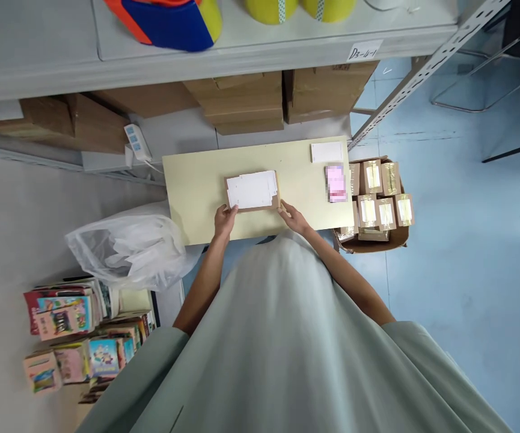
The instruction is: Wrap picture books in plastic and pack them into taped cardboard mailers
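A small brown cardboard box (255, 209) lies on the pale yellow table (192, 198). White paper slips (251, 188) cover most of its top, overlapping with uneven edges. My left hand (226, 221) grips the box's near left corner, thumb up by the papers. At the near right corner, my right hand (293, 218) is closed on the box edge, its fingers partly hidden. Farther right on the table are a white sheet (327, 152) and a pink, blurred-out card or packet (336, 183), both apart from my hands.
Right of the table, an open carton (392, 243) holds several small taped boxes (368, 210). A clear plastic bag (128, 246) bulges at the left, with stacked books (65, 316) below it. Overhead runs a metal shelf (260, 51); large cartons (241, 102) and a power strip (137, 142) sit behind the table.
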`<act>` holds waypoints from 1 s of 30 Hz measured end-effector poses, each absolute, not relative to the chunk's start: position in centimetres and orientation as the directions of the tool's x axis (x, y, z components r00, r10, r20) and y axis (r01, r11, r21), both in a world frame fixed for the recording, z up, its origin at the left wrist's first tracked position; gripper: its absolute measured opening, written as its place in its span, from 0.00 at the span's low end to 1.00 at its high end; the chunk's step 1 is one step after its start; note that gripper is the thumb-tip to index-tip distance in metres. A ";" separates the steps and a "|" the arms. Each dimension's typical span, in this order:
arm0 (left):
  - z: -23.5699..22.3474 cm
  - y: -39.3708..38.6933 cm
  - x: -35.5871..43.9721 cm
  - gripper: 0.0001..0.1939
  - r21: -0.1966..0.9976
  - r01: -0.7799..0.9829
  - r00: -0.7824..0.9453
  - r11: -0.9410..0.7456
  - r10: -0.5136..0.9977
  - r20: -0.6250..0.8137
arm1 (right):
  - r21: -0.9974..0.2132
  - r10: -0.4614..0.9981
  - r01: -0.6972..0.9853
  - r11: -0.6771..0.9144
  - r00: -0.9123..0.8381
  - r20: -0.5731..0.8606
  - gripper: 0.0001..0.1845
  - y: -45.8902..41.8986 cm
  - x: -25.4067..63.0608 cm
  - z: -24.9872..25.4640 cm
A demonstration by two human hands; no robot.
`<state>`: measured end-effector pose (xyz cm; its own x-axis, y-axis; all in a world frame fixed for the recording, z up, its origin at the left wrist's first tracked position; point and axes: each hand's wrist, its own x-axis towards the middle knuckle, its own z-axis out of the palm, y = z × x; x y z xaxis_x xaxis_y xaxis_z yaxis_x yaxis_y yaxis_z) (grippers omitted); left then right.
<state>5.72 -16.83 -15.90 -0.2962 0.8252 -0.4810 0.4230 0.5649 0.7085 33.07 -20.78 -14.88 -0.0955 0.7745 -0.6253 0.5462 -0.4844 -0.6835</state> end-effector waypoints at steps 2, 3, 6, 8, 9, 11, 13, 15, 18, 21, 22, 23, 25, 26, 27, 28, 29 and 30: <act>-15.6 -18.1 5.8 0.30 0.732 0.319 -0.310 0.602 0.796 -0.520 | -0.711 0.792 0.488 -0.507 -0.061 -0.607 0.33 -22.4 33.6 -14.9; -15.4 -18.8 5.9 0.30 0.745 0.242 -0.314 0.622 0.777 -0.546 | -0.736 0.810 0.438 -0.516 -0.030 -0.586 0.35 -23.1 33.8 -14.9; -14.8 -21.1 6.1 0.31 0.798 0.086 -0.258 0.596 0.787 -0.560 | -0.839 0.878 0.262 -0.477 0.090 -0.471 0.40 -24.8 34.1 -14.8; -14.3 -22.3 6.3 0.32 0.846 0.042 -0.198 0.532 0.834 -0.515 | -0.880 0.905 0.225 -0.418 0.183 -0.383 0.42 -25.6 34.4 -14.4; -14.1 -22.8 6.4 0.32 0.868 0.039 -0.169 0.494 0.860 -0.482 | -0.887 0.910 0.237 -0.396 0.232 -0.344 0.41 -25.9 34.6 -14.1; -13.7 -23.6 6.6 0.32 0.907 0.055 -0.119 0.418 0.905 -0.409 | -0.875 0.898 0.286 -0.391 0.326 -0.294 0.39 -26.6 34.9 -13.6; -13.7 -24.0 6.6 0.31 0.927 0.091 -0.072 0.363 0.931 -0.358 | -0.846 0.875 0.322 -0.424 0.388 -0.290 0.37 -27.4 35.2 -13.3; -14.1 -24.4 6.3 0.29 0.929 0.130 -0.044 0.346 0.938 -0.343 | -0.828 0.859 0.325 -0.457 0.403 -0.316 0.35 -28.4 35.1 -13.3; -15.3 -25.3 5.5 0.25 0.900 0.179 -0.053 0.398 0.917 -0.395 | -0.803 0.851 0.329 -0.497 0.369 -0.375 0.29 -30.3 34.5 -13.6; -16.6 -26.5 4.6 0.22 0.869 0.193 -0.032 0.456 0.888 -0.459 | -0.782 0.852 0.361 -0.508 0.343 -0.395 0.26 -32.0 33.5 -13.7; -16.9 -26.9 4.4 0.21 0.865 0.192 -0.026 0.464 0.884 -0.468 | -0.783 0.851 0.360 -0.508 0.349 -0.392 0.26 -32.3 33.2 -13.7; -17.1 -27.2 4.3 0.22 0.866 0.191 -0.029 0.462 0.885 -0.466 | -0.785 0.848 0.351 -0.510 0.362 -0.388 0.27 -32.6 33.0 -13.7; -17.2 -27.8 4.4 0.23 0.878 0.195 -0.044 0.437 0.898 -0.437 | -0.792 0.834 0.322 -0.518 0.394 -0.385 0.30 -32.9 32.7 -13.6; -17.0 -28.1 4.5 0.24 0.886 0.192 -0.044 0.421 0.906 -0.421 | -0.795 0.829 0.309 -0.522 0.403 -0.388 0.31 -33.0 32.6 -13.5; -16.8 -28.3 4.7 0.25 0.894 0.187 -0.039 0.407 0.912 -0.408 | -0.798 0.827 0.300 -0.523 0.406 -0.389 0.31 -33.2 32.5 -13.4; -16.5 -28.5 4.9 0.25 0.898 0.183 -0.036 0.400 0.916 -0.400 | -0.801 0.828 0.295 -0.521 0.404 -0.390 0.31 -33.3 32.5 -13.3; -16.1 -28.6 5.0 0.26 0.899 0.182 -0.038 0.398 0.917 -0.398 | -0.803 0.831 0.296 -0.517 0.398 -0.389 0.30 -33.6 32.5 -13.1; -15.7 -28.8 5.1 0.26 0.897 0.188 -0.047 0.401 0.916 -0.399 | -0.805 0.835 0.301 -0.512 0.393 -0.384 0.29 -33.8 32.7 -12.9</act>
